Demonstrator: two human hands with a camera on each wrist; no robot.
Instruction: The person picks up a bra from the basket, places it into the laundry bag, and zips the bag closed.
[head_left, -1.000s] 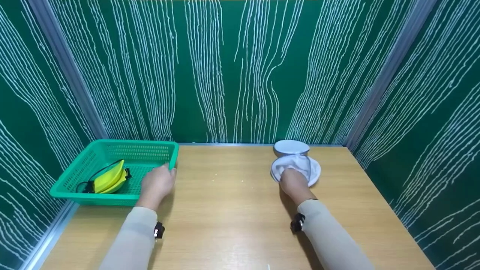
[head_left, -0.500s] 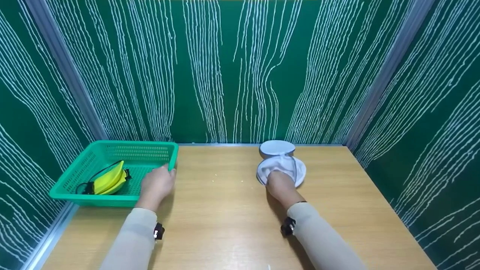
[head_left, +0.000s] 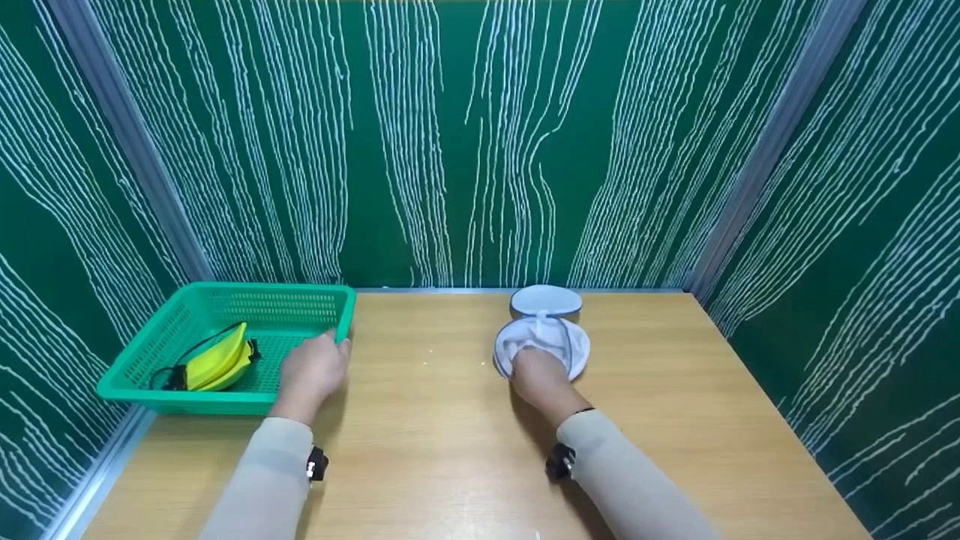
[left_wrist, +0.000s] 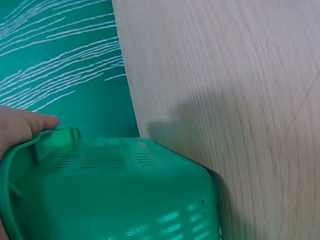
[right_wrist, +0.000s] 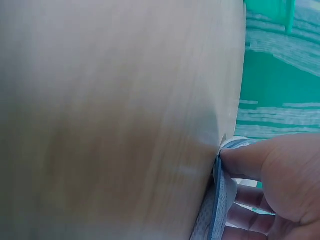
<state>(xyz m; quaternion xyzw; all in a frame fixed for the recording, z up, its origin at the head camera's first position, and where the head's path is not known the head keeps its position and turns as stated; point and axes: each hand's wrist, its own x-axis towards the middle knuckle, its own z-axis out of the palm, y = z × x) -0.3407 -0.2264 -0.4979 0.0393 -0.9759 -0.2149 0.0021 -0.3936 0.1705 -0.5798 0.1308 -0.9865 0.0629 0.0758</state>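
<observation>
My left hand point(head_left: 315, 367) grips the right rim of a green perforated basket point(head_left: 225, 403), the thumb lying over the rim in the left wrist view. In the basket lies a yellow folded thing point(head_left: 217, 362) with black ends and a thin black cord. Right of the middle of the table, a white fabric case point(head_left: 576, 349) with a grey-blue edge lies opened out, its oval lid point(head_left: 546, 299) tipped back behind it. My right hand point(head_left: 541, 379) pinches the case's near left edge, thumb outside and fingers inside, as the right wrist view shows.
The wooden table point(head_left: 442, 450) ends at a green back wall point(head_left: 405, 187) with raised white lines. Similar walls stand on the left and right. A few tiny pale specks lie between the basket and the case.
My right hand has moved left and slightly nearer, drawing the white case along the table towards the basket. My left hand stays on the basket rim; the basket has barely moved.
</observation>
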